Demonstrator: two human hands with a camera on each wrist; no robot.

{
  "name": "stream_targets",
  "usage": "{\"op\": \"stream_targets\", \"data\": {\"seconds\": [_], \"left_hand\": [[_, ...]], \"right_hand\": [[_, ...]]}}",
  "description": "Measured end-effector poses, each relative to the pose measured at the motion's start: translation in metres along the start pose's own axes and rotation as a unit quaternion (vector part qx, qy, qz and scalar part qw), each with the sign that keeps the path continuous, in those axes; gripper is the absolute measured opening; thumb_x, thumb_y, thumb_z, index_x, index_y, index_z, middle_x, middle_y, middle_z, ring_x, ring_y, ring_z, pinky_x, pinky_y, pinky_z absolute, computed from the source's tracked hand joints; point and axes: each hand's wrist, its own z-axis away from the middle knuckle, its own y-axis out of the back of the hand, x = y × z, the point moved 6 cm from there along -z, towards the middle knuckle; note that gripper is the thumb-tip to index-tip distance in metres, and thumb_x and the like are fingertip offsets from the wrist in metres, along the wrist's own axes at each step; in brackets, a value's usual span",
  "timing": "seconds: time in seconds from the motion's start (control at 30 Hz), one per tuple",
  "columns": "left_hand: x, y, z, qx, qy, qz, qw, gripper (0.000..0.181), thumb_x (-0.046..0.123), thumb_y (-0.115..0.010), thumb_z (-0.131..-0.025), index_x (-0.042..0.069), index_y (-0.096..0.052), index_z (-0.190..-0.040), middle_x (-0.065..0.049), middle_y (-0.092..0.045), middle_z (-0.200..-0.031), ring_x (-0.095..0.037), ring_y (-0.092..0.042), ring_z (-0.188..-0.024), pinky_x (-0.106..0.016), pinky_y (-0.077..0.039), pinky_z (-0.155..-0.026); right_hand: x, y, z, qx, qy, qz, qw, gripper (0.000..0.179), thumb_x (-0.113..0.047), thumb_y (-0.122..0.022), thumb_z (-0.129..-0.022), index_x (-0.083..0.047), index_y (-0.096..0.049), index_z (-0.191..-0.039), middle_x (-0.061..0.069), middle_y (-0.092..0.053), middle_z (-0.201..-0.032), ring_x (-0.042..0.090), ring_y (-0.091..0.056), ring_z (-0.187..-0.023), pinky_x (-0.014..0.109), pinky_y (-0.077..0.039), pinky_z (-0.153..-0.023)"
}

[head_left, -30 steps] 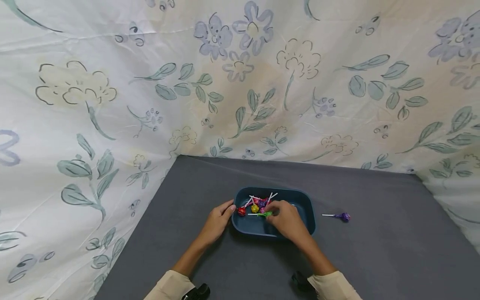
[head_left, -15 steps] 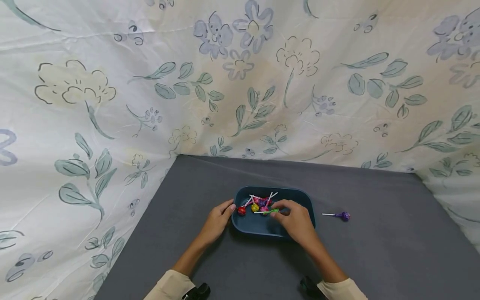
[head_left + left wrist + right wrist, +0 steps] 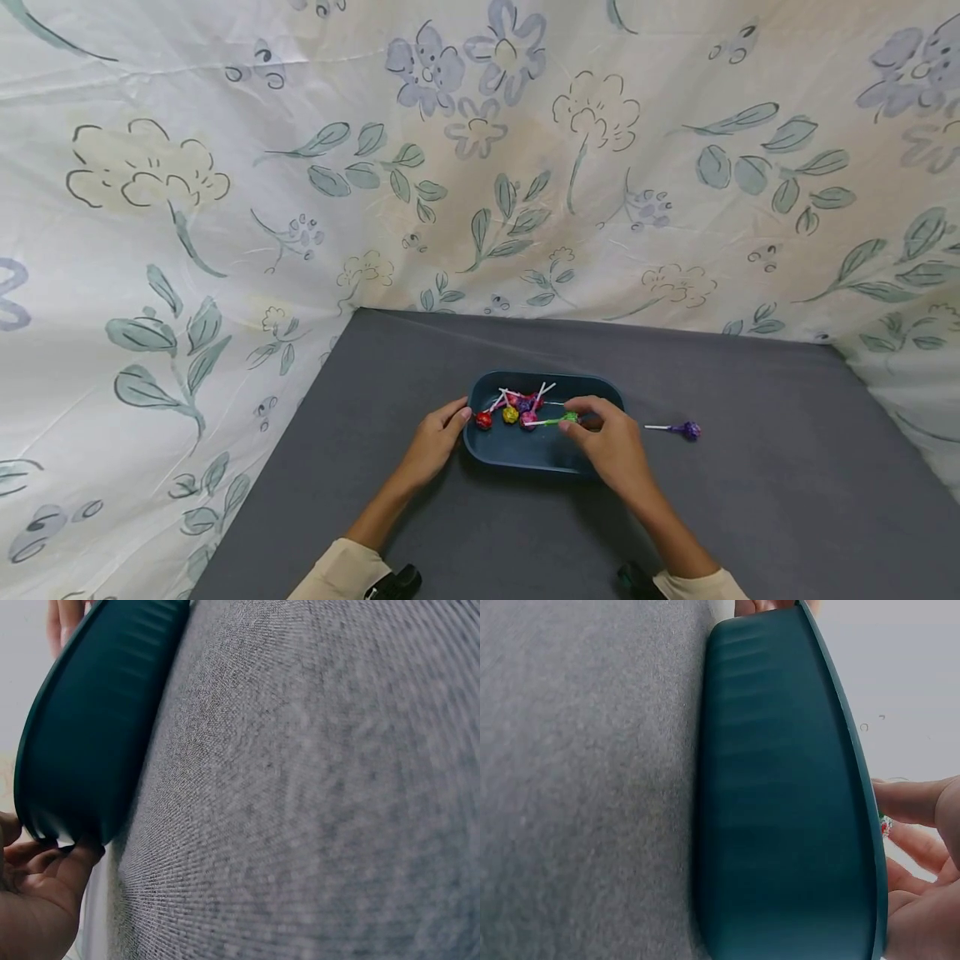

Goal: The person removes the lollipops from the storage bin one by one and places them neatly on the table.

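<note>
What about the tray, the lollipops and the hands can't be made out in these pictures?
Head view: the head of the green lollipop is partly covered by the right hand.
Head view: the piled lollipops overlap, so their number is unclear.
Head view: any print on the purple lollipop is too small to read.
Both wrist views: the wall of the tray hides most contents; picture edges crop it.

A person's left hand (image 3: 433,442) gripped the left end of a dark blue tray (image 3: 517,454), while the right hand (image 3: 613,443) pinched a green lollipop (image 3: 568,418) above the tray, its white stick pointing left. Red (image 3: 483,421), yellow (image 3: 511,414) and pink lollipops (image 3: 528,417) lay inside. A purple lollipop (image 3: 689,431) rested on the grey tabletop (image 3: 765,492), beyond the tray's right end, before a floral cloth (image 3: 480,225).
</note>
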Motion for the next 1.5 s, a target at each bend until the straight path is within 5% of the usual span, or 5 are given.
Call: {"op": "stream_targets", "data": {"seconds": [0.4, 0.97, 1.07, 1.27, 1.5], "left_hand": [[-0.001, 0.000, 0.000, -0.001, -0.001, -0.006, 1.0000, 0.047, 0.030, -0.056, -0.112, 0.002, -0.060, -0.149, -0.008, -0.061, -0.093, -0.020, -0.055, -0.079, -0.024, -0.044, -0.068], [0.000, -0.001, 0.002, -0.001, 0.000, -0.013, 0.9999, 0.048, 0.029, -0.054, -0.113, 0.001, -0.057, -0.151, -0.011, -0.062, -0.098, -0.018, -0.056, -0.081, -0.024, -0.045, -0.069], [0.000, -0.001, 0.001, -0.002, -0.001, -0.009, 1.0000, 0.048, 0.030, -0.054, -0.113, 0.001, -0.057, -0.151, -0.013, -0.062, -0.098, -0.018, -0.056, -0.081, -0.024, -0.045, -0.070], [0.000, -0.001, 0.000, -0.003, 0.002, -0.005, 1.0000, 0.049, 0.030, -0.055, -0.113, 0.000, -0.056, -0.151, -0.014, -0.063, -0.101, -0.019, -0.056, -0.083, -0.023, -0.045, -0.071], [0.001, -0.001, 0.001, -0.006, 0.005, 0.003, 1.0000, 0.048, 0.030, -0.055, -0.112, 0.001, -0.057, -0.151, -0.006, -0.056, -0.089, -0.022, -0.054, -0.079, -0.024, -0.041, -0.065]], "right_hand": [[0.006, 0.025, 0.007, 0.044, 0.002, -0.018, 0.9989, 0.026, -0.017, -0.081, -0.097, -0.007, -0.077, -0.121, 0.013, -0.073, -0.113, 0.028, -0.075, -0.100, 0.020, -0.056, -0.071], [0.020, 0.056, 0.019, 0.073, -0.011, 0.008, 0.9972, 0.035, -0.024, -0.077, -0.100, -0.007, -0.074, -0.130, 0.018, -0.078, -0.115, 0.036, -0.075, -0.106, 0.022, -0.055, -0.067], [0.023, 0.063, 0.020, 0.079, -0.014, 0.005, 0.9968, 0.035, -0.025, -0.077, -0.101, -0.007, -0.074, -0.130, 0.017, -0.078, -0.116, 0.026, -0.076, -0.103, 0.021, -0.057, -0.069], [0.032, 0.077, 0.022, 0.087, -0.031, 0.005, 0.9957, 0.036, -0.029, -0.077, -0.101, -0.009, -0.074, -0.130, 0.017, -0.075, -0.124, -0.014, -0.062, -0.093, 0.017, -0.055, -0.071], [0.045, 0.091, 0.027, 0.096, -0.050, 0.021, 0.9939, 0.036, -0.032, -0.075, -0.102, -0.010, -0.074, -0.131, 0.016, -0.075, -0.124, -0.016, -0.061, -0.089, 0.018, -0.054, -0.070]]}}
